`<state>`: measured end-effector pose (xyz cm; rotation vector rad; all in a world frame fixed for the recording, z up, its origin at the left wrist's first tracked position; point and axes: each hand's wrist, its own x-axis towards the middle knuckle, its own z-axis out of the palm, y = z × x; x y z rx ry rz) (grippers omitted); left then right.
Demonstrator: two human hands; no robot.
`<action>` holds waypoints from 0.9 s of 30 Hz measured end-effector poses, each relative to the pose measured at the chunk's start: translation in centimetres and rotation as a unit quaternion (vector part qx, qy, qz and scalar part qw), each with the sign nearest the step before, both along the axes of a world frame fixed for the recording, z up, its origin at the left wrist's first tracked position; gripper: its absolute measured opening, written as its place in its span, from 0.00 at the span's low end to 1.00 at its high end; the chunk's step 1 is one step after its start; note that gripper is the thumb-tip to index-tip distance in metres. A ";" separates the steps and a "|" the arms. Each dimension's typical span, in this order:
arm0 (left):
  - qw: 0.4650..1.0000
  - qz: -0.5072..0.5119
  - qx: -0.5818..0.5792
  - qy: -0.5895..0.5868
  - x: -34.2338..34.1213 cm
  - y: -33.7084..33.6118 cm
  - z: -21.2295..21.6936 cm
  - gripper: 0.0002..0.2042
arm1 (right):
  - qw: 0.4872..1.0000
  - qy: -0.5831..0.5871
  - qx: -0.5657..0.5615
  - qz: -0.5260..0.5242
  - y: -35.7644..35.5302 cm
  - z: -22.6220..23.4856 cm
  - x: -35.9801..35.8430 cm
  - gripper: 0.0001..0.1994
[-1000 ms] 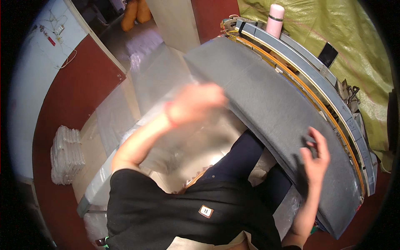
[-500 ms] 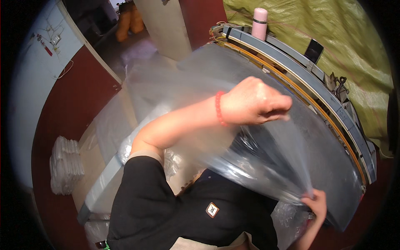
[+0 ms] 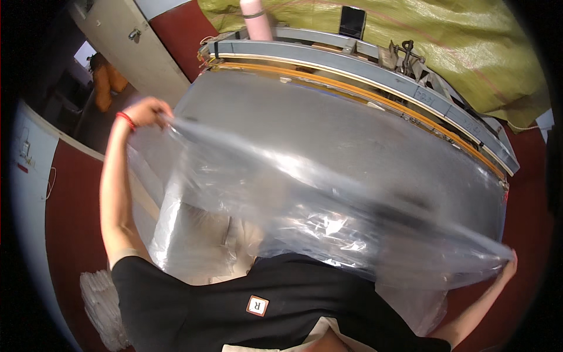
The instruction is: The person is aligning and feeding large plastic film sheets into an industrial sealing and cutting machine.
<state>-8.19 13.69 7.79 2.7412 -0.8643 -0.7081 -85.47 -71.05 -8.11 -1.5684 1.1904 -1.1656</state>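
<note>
A wide sheet of clear plastic film [image 3: 328, 229] is stretched across in front of my body, shiny and creased, over the near part of a grey tabletop [image 3: 264, 108]. My left hand [image 3: 150, 112], with a red beaded bracelet at the wrist, pinches the film's upper edge at the far left. At the far right my right hand [image 3: 511, 264] grips the other end of that edge, its fingers partly hidden. Between the two hands the edge runs taut, slanting down to the right. Below it the film hangs loosely, and it hides part of the table.
Along the table's back runs a long grey metal bar [image 3: 328, 61] with an orange strip. A pink bottle [image 3: 257, 22] and a black phone [image 3: 352, 22] stand behind it, before a yellow-green tarp [image 3: 451, 41]. Stacked plastic packs [image 3: 104, 305] sit at lower left; a door [image 3: 126, 44] is beyond.
My left hand has swung from the middle out to the far left, spreading the film wide. The right hand has moved further right, still holding its end. The view has turned rightward.
</note>
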 end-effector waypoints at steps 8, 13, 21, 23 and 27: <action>0.714 0.015 -0.372 -0.593 -0.7 -11.3 -1.4 0.10 | 0.950 0.285 -0.120 0.043 1.1 -5.2 14.2 0.06; 0.969 0.011 -0.099 -0.228 8.5 -4.1 -18.0 0.27 | 0.949 0.272 -0.066 0.143 7.3 -3.2 22.4 0.08; 0.848 0.232 0.048 -0.474 6.2 -7.2 -15.9 0.24 | 0.919 0.305 0.003 0.249 13.6 0.6 26.3 0.08; 0.925 0.244 -0.053 -0.286 3.3 -12.4 -15.0 0.18 | 0.914 0.323 0.006 0.246 15.6 2.0 26.5 0.08; 0.923 0.042 -0.132 -0.360 0.4 -14.4 -20.3 0.25 | 0.874 0.369 0.014 0.315 15.8 5.0 26.0 0.11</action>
